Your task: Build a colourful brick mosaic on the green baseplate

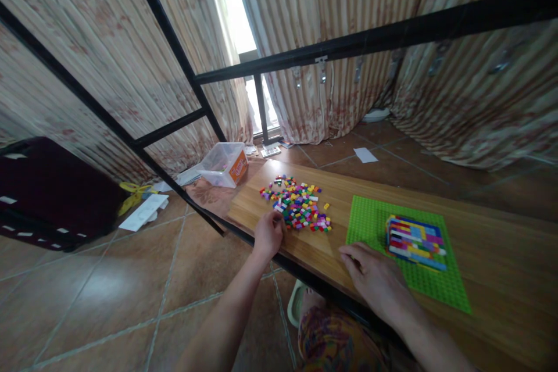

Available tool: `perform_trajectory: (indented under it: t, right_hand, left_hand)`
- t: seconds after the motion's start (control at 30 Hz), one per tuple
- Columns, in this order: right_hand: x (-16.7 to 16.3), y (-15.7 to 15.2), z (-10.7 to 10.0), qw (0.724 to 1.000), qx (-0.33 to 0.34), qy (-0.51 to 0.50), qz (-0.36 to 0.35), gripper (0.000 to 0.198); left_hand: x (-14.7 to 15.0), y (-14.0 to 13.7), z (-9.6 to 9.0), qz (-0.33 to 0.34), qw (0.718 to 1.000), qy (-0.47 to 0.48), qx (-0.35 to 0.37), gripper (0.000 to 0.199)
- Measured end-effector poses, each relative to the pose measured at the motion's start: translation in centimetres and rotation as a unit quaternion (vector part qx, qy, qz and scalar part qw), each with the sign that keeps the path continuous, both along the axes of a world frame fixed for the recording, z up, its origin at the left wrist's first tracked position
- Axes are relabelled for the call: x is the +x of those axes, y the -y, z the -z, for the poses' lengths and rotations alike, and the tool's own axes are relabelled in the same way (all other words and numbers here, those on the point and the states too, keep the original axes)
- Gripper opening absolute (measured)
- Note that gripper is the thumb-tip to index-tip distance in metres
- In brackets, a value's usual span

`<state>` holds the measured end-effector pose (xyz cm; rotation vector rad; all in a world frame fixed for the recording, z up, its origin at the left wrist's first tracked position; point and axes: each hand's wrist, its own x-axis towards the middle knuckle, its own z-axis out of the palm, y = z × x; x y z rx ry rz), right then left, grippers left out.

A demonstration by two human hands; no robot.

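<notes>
Left hand point(268, 234) curled at brick pile point(297, 204) edge, grasp unclear; right hand point(375, 279) flat, released, at seven o'clock of brick build point(415, 242) on green baseplate point(436, 288).

Hidden, cut off or unclear, placed relative to the green baseplate point(405, 256):

- Left hand point(269, 233), left of it at the brick pile point(297, 204): fingertips curled under, grasp not discernible.
- Right hand point(375, 279), touching its near edge: near-left corner covered; fingertips tucked from sight.
- Brick build point(415, 239), on it: single pieces blurred.
- Wooden tabletop point(501, 256), beneath it: cut at right and bottom edges.
- Clear plastic box point(224, 164), far left of it: label unreadable.
- Dark furniture point(47, 197), farthest left: cut by edge.
</notes>
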<state>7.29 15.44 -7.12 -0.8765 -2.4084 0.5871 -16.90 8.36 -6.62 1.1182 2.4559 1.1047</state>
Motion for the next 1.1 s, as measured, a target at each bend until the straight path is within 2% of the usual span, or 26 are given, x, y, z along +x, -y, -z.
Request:
perform_trajectory:
  t: [0.07, 0.13, 0.23, 0.4, 0.53, 0.67, 0.77, 0.87, 1.0, 1.1]
  right_hand:
    - [0.1, -0.1, -0.3, 1.0, -0.007, -0.001, 0.005, 0.025]
    - [0.2, -0.1, -0.7, 1.0, -0.013, -0.01, 0.013, 0.026]
    - [0.4, -0.1, -1.5, 0.998, -0.031, -0.055, 0.028, 0.025]
    - [1.4, -0.6, -2.6, 0.982, -0.076, -0.154, 0.078, 0.025]
    - [2.7, -1.0, -3.5, 0.97, -0.1, -0.204, 0.089, 0.027]
    - [3.8, -1.4, -4.0, 0.962, -0.107, -0.238, 0.083, 0.026]
    - [4.6, -1.8, -3.7, 0.949, -0.11, -0.274, 0.112, 0.023]
    - [5.5, -2.3, -3.5, 0.938, -0.116, -0.295, 0.14, 0.021]
    - [7.6, -3.4, -3.5, 0.938, -0.109, -0.273, 0.184, 0.022]
    - [10.1, -4.6, -3.6, 0.933, -0.095, -0.232, 0.258, 0.027]
  left_hand:
    - [0.8, 0.3, -0.5, -0.005, 0.994, 0.083, 0.075, 0.017]
    - [2.3, 0.5, -1.0, 0.006, 0.975, 0.17, 0.144, 0.018]
    - [5.5, 0.1, -1.7, 0.06, 0.943, 0.263, 0.193, 0.021]
    - [10.8, -2.3, -2.3, 0.178, 0.897, 0.341, 0.22, 0.026]
    - [13.2, -4.0, -3.4, 0.234, 0.872, 0.373, 0.212, 0.035]
    - [14.5, -5.1, -4.6, 0.241, 0.865, 0.388, 0.207, 0.04]
    - [15.6, -6.0, -4.8, 0.241, 0.864, 0.398, 0.194, 0.041]
    - [17.1, -7.1, -4.4, 0.25, 0.858, 0.409, 0.187, 0.039]
    - [18.3, -8.3, -3.4, 0.278, 0.845, 0.417, 0.185, 0.038]
    - [17.3, -8.9, -2.5, 0.257, 0.874, 0.369, 0.185, 0.035]
